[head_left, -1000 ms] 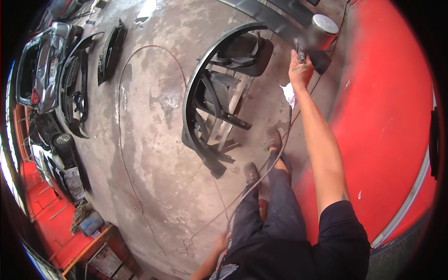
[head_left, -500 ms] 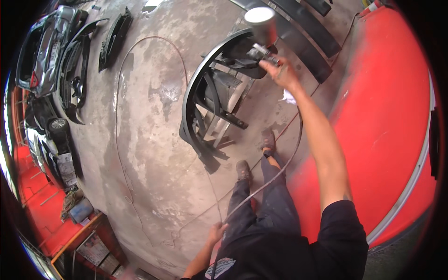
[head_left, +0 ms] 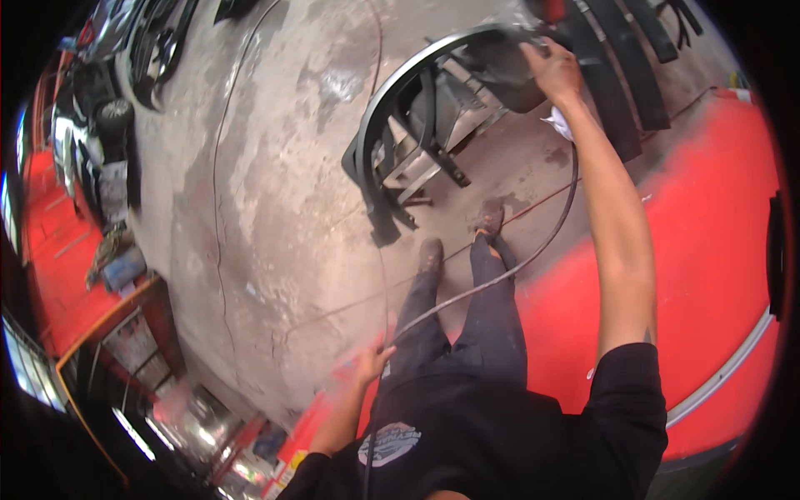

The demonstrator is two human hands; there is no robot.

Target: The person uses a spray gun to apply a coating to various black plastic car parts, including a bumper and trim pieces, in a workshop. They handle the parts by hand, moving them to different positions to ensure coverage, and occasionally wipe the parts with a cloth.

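My right hand point(head_left: 557, 73) reaches far out to the right, closed on a paint spray gun, whose blurred reddish cup point(head_left: 550, 10) shows at the upper edge of the picture. The gun's nozzle end is blurred against the far end of a curved black bumper point(head_left: 392, 92) resting on a metal stand. A white cloth point(head_left: 557, 123) hangs just below my right wrist. From there the dark air hose point(head_left: 546, 243) loops down across my legs to my left hand point(head_left: 372, 364), which is closed around it near my waist.
Long black panels point(head_left: 608, 92) lie beyond the stand at the upper right. A red surface point(head_left: 708, 208) curves along my right side. Another hose point(head_left: 218, 183) trails over the floor on the left. A wood-edged cabinet point(head_left: 108, 325) and dark car parts point(head_left: 112, 121) stand at the left.
My right hand has carried the spray gun right and farther away, toward the bumper's far end. The view has shifted, so the bumper sits higher in it. My left hand still holds the hose.
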